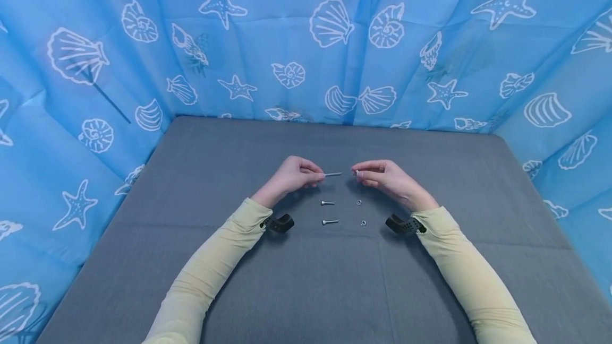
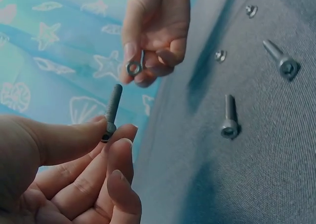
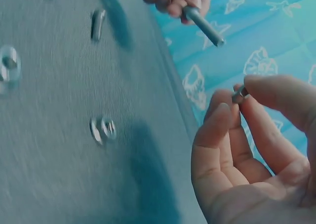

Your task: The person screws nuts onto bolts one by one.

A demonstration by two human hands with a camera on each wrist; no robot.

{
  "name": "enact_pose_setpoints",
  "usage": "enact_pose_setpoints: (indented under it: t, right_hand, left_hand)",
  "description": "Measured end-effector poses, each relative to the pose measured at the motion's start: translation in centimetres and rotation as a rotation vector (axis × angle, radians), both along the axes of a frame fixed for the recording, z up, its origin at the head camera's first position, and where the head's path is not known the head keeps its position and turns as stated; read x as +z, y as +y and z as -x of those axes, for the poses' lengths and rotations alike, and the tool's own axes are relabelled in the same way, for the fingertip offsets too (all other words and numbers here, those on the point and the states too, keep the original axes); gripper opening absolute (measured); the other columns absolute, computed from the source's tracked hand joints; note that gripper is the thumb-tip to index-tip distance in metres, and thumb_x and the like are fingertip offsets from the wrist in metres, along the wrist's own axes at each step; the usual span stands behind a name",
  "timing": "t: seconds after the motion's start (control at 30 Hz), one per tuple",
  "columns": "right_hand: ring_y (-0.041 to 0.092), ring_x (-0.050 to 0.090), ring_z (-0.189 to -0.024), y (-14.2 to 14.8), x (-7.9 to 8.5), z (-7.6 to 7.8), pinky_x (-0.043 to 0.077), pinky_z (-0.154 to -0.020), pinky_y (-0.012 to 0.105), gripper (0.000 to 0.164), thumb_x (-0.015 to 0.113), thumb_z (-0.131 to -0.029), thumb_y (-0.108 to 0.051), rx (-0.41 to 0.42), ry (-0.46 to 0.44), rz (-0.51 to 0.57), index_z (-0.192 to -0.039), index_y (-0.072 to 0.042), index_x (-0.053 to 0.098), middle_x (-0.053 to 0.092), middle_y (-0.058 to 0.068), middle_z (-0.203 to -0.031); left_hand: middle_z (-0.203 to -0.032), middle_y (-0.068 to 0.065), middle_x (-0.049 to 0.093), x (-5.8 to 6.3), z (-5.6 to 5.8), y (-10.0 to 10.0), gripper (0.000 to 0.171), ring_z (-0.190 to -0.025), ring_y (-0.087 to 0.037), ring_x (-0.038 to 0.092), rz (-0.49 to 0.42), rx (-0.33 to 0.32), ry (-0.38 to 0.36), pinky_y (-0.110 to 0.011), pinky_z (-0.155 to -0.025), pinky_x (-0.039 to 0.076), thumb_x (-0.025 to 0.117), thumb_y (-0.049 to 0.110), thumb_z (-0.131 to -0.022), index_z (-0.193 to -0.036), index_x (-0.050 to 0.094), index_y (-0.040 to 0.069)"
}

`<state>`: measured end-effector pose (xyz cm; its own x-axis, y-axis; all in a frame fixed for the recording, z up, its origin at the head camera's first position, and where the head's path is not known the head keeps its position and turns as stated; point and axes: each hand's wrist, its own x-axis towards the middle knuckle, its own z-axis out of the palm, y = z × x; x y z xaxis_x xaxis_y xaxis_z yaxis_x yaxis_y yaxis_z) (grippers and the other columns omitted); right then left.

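In the head view, the grey threaded metal bolt lies on a nine-to-three o'clock axis, its head end pinched by the left hand. Just off its bare tip, at three o'clock and apart, the small silver metal nut is pinched in the right hand; that narrow gap seems the relation that counts. The right hand's fingertips are nearer the tip. The left wrist view shows the nut's round hole facing the bolt, a detail too small to make out from the head.
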<state>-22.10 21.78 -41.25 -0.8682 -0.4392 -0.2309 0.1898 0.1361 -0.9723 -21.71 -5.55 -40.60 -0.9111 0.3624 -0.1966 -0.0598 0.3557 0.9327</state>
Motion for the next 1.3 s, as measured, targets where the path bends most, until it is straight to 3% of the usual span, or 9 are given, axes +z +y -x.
enact_pose_setpoints:
  t: [0.13,0.27,0.47,0.67,0.83,0.97,1.1,1.3]
  right_hand:
    - [0.020,0.059,-0.106,-0.4,0.1,-0.4,0.049,-0.095,0.033,0.047,0.062,-0.094,-0.010,-0.025,-0.045,0.110,-0.131,0.015,0.046,0.062,0.015,-0.120]
    - [0.019,0.060,-0.104,-0.8,0.5,-0.9,0.048,-0.098,0.037,0.047,0.061,-0.095,-0.009,-0.042,-0.052,0.146,-0.132,0.014,0.045,0.065,0.009,-0.114]
    - [0.022,0.061,-0.107,-1.8,1.0,-1.5,0.047,-0.099,0.041,0.048,0.064,-0.094,-0.014,-0.048,0.020,0.100,-0.131,0.011,0.047,0.061,0.017,-0.121]
    - [0.018,0.065,-0.099,-2.5,1.4,-2.0,0.045,-0.100,0.045,0.047,0.067,-0.091,-0.010,-0.113,0.046,0.143,-0.127,0.014,0.048,0.063,0.019,-0.115]
    - [0.018,0.066,-0.097,-2.6,1.4,-2.1,0.048,-0.097,0.042,0.040,0.068,-0.090,-0.009,-0.141,0.061,0.177,-0.122,0.011,0.054,0.064,0.020,-0.112]
    - [0.017,0.066,-0.095,-2.7,1.3,-2.2,0.051,-0.094,0.039,0.038,0.068,-0.090,-0.010,-0.167,0.069,0.196,-0.121,0.010,0.057,0.068,0.013,-0.105]
    - [0.016,0.067,-0.092,-3.0,1.2,-2.3,0.052,-0.093,0.037,0.031,0.068,-0.090,-0.009,-0.200,0.070,0.230,-0.117,0.005,0.062,0.070,0.005,-0.098]
    - [0.015,0.067,-0.090,-3.3,1.2,-2.5,0.052,-0.091,0.035,0.027,0.068,-0.089,-0.008,-0.232,0.053,0.274,-0.113,0.003,0.065,0.069,0.004,-0.095]
  left_hand:
    - [-0.084,-0.003,0.072,0.5,-0.4,0.2,0.015,-0.081,-0.022,0.067,-0.005,0.021,0.018,-0.049,-0.078,0.054,0.070,0.020,-0.090,-0.097,0.072,0.006]
    - [-0.084,-0.004,0.072,0.7,-0.6,0.3,0.015,-0.085,-0.027,0.067,-0.033,0.045,0.029,-0.049,-0.079,0.054,0.070,0.019,-0.090,-0.097,0.073,0.006]
    - [-0.086,-0.004,0.072,1.0,-0.9,0.6,0.018,-0.092,-0.032,0.066,-0.064,0.052,0.054,-0.041,-0.077,0.056,0.069,0.020,-0.091,-0.100,0.073,0.005]
    - [-0.086,-0.003,0.072,1.2,-1.0,1.0,0.016,-0.088,-0.029,0.066,-0.061,0.036,0.092,-0.031,-0.071,0.056,0.068,0.020,-0.091,-0.100,0.072,0.007]
    - [-0.086,-0.004,0.072,1.4,-1.1,1.2,0.017,-0.089,-0.031,0.065,-0.087,0.027,0.088,-0.037,-0.076,0.057,0.068,0.019,-0.091,-0.101,0.071,0.005]
    - [-0.086,-0.005,0.072,1.5,-1.1,1.3,0.017,-0.090,-0.033,0.065,-0.114,0.026,0.082,-0.043,-0.081,0.056,0.068,0.018,-0.091,-0.101,0.071,0.004]
    - [-0.088,-0.008,0.072,1.5,-1.2,1.3,0.018,-0.094,-0.035,0.064,-0.168,0.032,0.064,-0.045,-0.084,0.056,0.069,0.017,-0.090,-0.102,0.071,0.002]
    - [-0.092,-0.010,0.072,1.4,-1.2,1.2,0.021,-0.098,-0.038,0.064,-0.227,0.029,0.031,-0.043,-0.084,0.056,0.070,0.014,-0.089,-0.104,0.070,-0.001]
